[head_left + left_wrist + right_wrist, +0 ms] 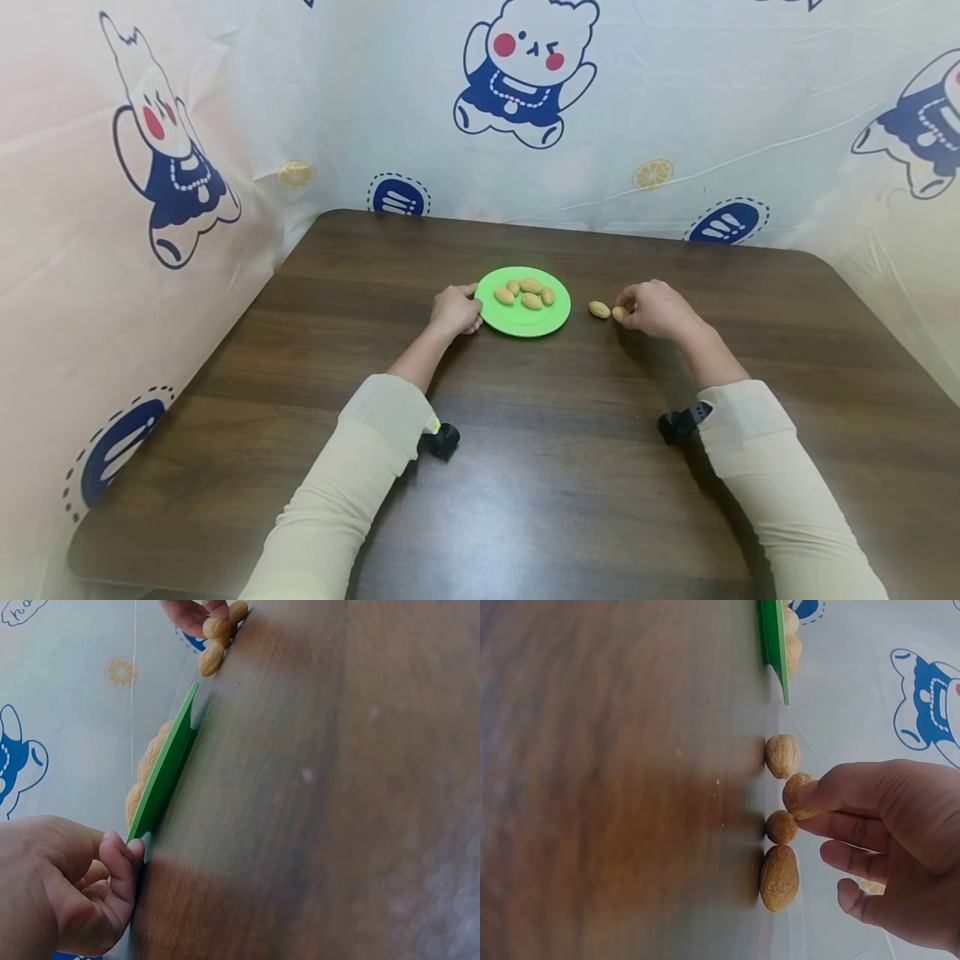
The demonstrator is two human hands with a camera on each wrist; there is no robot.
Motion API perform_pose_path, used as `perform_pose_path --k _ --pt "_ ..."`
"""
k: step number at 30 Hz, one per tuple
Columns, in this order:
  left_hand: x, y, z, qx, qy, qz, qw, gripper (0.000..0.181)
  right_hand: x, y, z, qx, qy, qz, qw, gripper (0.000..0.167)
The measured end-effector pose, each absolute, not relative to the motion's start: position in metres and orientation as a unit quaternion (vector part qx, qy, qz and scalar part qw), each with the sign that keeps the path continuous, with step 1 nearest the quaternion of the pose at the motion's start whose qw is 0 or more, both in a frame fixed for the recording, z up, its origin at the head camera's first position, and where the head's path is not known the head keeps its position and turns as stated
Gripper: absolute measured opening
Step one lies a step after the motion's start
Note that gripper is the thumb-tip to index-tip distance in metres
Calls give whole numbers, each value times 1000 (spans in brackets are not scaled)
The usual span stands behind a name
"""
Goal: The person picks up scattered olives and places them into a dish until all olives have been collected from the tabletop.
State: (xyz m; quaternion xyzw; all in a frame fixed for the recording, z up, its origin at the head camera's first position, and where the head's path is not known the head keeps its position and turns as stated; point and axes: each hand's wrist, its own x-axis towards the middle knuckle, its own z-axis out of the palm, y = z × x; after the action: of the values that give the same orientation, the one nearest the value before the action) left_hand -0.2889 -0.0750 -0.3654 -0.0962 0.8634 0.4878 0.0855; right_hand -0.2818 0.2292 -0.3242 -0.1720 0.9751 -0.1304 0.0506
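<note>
Green and probably light and stiff, the plate (522,325) is gripped by its rim at nine o'clock in the left hand (456,311); nuts (532,301) are borne on it. At its three o'clock, a nut (791,795) is pinched in the right hand (657,310), with a loose nut (598,309) seen between. Light, brittle shells are to be expected, best held gently round the middle. On the smooth-looking brown bench (525,400) rolling may be met. At twelve o'clock a printed sheet (360,108) is hung.

right hand (904,836) pinches peanut (798,798) | other peanuts (779,880) on tabletop (622,780) | green plate (774,645) edge-on
</note>
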Motion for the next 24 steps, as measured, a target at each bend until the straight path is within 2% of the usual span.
perform_pose_path --k 24 --pt "-289 -75 -366 -90 868 481 86 46 -284 210 -324 -197 969 -150 -8 19"
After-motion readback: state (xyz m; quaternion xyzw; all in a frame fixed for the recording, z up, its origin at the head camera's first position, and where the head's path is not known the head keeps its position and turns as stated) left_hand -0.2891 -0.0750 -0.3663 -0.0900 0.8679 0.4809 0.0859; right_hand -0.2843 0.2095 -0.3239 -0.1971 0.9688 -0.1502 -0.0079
